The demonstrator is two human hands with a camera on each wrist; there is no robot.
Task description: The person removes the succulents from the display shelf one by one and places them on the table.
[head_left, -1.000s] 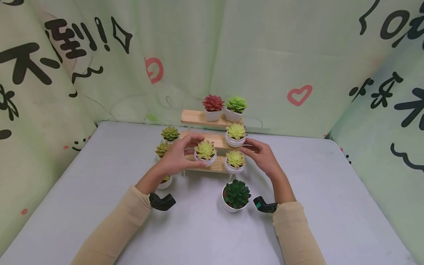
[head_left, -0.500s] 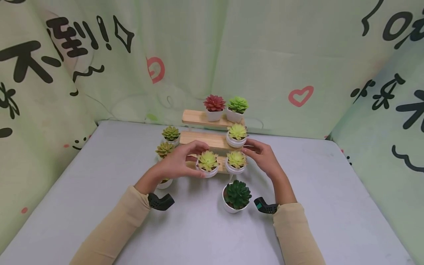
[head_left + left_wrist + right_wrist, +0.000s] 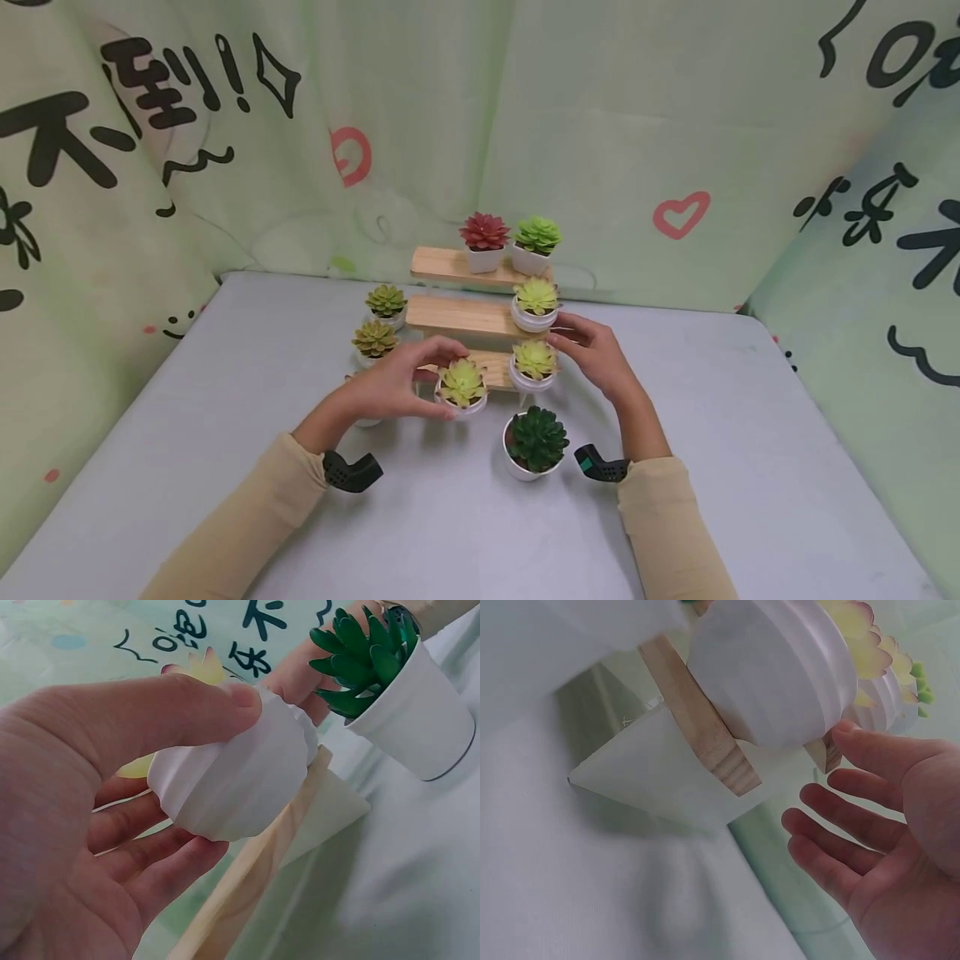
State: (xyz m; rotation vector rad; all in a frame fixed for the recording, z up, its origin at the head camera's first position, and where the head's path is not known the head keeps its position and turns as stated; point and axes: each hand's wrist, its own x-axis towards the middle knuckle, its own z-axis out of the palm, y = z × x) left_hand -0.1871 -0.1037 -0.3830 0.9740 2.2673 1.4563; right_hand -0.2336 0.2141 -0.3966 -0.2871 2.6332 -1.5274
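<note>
My left hand [image 3: 401, 379] holds a potted succulent [image 3: 461, 385] with yellow-green leaves, its thumb and fingers around the ribbed white pot [image 3: 232, 772]. It hangs just in front of the bottom tier of a wooden three-tier stand [image 3: 465, 315]. My right hand [image 3: 596, 354] is at the stand's right end, fingers loosely spread, thumb tip at the pot of a second yellow-green succulent [image 3: 534, 362] on the bottom tier. Another yellow-green succulent [image 3: 536, 302] sits on the middle tier's right end. On the top tier are a red succulent [image 3: 483, 237] and a bright green succulent [image 3: 536, 242].
A dark green succulent [image 3: 537, 442] in a white pot stands on the table in front of the stand. Left of the stand are more potted succulents [image 3: 375, 337], one mostly hidden behind my left hand. A printed curtain [image 3: 600, 125] borders the table's back.
My left hand has drawn the yellow-green succulent down and toward me, away from the stand's lower tiers. The right hand stays nearly where it was.
</note>
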